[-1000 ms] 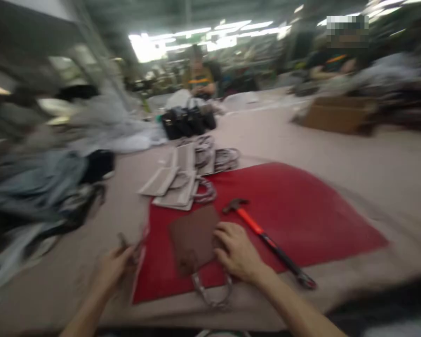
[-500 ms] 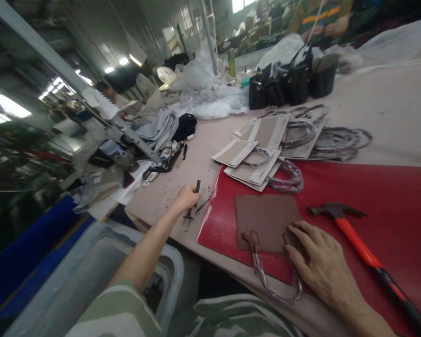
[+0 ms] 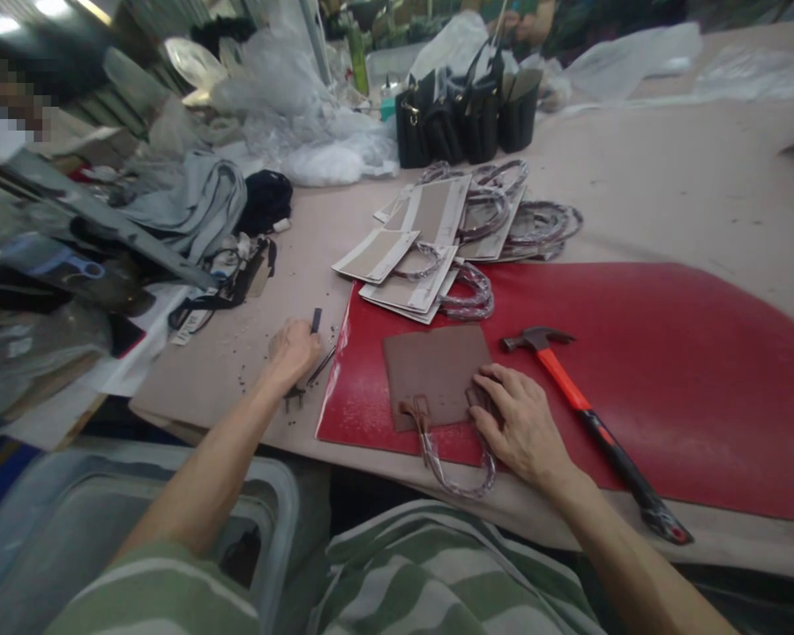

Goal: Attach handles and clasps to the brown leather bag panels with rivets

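Little had shifted: the left hand (image 3: 295, 350) stayed curled around a dark tool (image 3: 316, 319) on the tan table (image 3: 668, 203), just left of the red mat (image 3: 668, 370). The right hand (image 3: 520, 423) lay flat and open on the brown panel (image 3: 433, 370), with the hammer (image 3: 573, 397) just to its right.

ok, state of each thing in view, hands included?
left hand: closed on small dark tool
right hand: flat on brown panel
brown panel: lying on red mat, handle past edge
hammer: lying on mat, untouched
black bags: upright
beige panels: loosely stacked
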The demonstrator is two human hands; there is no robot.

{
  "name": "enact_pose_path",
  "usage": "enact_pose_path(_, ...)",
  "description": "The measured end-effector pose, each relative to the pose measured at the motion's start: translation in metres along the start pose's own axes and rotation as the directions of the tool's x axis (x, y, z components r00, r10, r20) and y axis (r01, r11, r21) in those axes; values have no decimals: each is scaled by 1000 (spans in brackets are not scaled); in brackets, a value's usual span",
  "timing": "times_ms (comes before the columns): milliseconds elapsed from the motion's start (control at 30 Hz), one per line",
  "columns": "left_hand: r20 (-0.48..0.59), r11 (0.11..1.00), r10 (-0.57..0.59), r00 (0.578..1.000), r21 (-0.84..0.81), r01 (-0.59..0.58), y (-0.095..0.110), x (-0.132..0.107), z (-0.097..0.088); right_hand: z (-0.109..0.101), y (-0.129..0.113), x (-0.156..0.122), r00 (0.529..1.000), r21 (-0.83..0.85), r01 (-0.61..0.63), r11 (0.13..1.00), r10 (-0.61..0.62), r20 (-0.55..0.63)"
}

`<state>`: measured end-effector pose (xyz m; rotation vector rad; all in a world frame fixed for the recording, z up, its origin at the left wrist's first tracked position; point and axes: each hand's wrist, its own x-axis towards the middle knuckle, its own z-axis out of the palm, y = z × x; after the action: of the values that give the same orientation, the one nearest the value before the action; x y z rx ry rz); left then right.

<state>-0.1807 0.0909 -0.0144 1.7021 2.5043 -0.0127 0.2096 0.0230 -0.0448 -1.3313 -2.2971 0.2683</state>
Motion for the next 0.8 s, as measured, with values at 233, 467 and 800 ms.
enact_pose_path(233,-39,991,105,994,-84,-107,10,-71,12,1,-1,-2,1000,-36,3,999,-3,4)
enact_pose_path(467,-12,982,-21,1000,-189,18,-7,-88,16,14,-9,4,995,-147,-45,988,32,-89)
enact_pose_path(800,5,975,-110,994,-192,109,-19,-76,9,13,-6,6,993,-118,-20,993,7,-114)
